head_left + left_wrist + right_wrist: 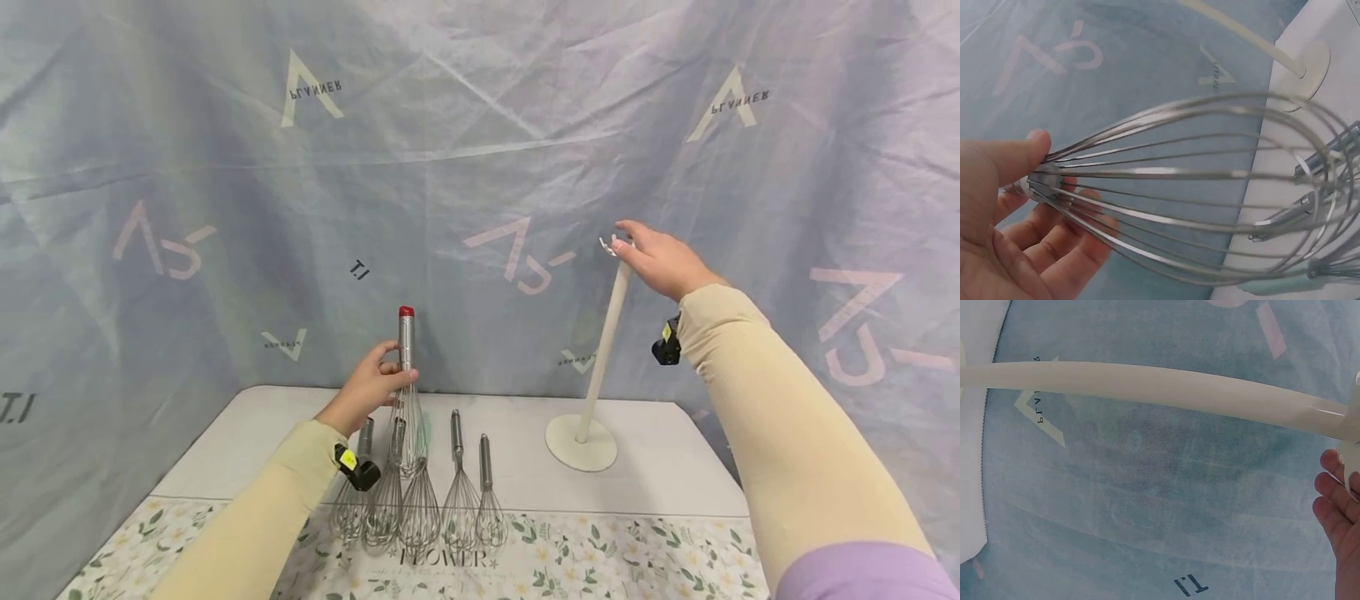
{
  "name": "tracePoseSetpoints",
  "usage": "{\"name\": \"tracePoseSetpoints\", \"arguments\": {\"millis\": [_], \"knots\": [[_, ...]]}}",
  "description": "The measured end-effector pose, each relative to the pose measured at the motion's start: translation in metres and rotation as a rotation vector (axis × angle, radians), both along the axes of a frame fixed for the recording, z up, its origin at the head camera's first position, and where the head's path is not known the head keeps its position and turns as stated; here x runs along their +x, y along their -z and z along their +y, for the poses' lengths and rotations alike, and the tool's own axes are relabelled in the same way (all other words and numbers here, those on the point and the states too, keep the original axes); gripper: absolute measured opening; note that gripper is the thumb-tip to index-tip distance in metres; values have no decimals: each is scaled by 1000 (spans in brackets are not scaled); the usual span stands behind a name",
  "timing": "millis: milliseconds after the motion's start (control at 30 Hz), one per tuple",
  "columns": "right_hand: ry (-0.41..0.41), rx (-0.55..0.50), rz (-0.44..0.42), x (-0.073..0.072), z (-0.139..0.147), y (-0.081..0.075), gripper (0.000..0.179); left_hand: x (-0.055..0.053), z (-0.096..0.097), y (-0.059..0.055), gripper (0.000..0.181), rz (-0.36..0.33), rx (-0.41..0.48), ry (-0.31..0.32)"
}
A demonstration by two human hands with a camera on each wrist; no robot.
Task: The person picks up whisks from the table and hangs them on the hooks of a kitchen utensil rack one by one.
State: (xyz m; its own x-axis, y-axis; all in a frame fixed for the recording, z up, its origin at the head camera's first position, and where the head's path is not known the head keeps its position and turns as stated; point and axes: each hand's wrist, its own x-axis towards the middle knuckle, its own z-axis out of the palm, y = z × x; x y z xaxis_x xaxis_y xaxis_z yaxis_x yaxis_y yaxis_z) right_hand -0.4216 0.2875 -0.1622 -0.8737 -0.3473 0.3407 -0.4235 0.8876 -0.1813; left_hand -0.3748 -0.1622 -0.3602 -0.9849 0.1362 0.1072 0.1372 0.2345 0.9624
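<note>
My left hand grips a wire whisk by its steel handle, which has a red end pointing up. In the left wrist view its wire loops spread away from the thumb and fingers. The whisk hangs balloon-down over several other whisks lying on the table. My right hand holds the top of a cream-white stand, which has a round base and small white hooks. In the right wrist view the fingertips are at a hook, and the view's edge cuts off part of the hand.
The lying whisks point their handles toward the back; one handle is mint green. Under their balloons lies a floral cloth at the front of the white table. A grey-blue printed curtain hangs behind.
</note>
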Motion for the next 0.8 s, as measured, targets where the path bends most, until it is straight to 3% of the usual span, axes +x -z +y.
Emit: {"name": "tracePoseSetpoints", "arguments": {"millis": [367,800], "knots": [[-20,-9,45,0,-2,0,64,-16,32,-32,76,81,-16,38],[-18,-12,48,2,-1,2,68,-28,56,-54,71,131,-51,63]]}}
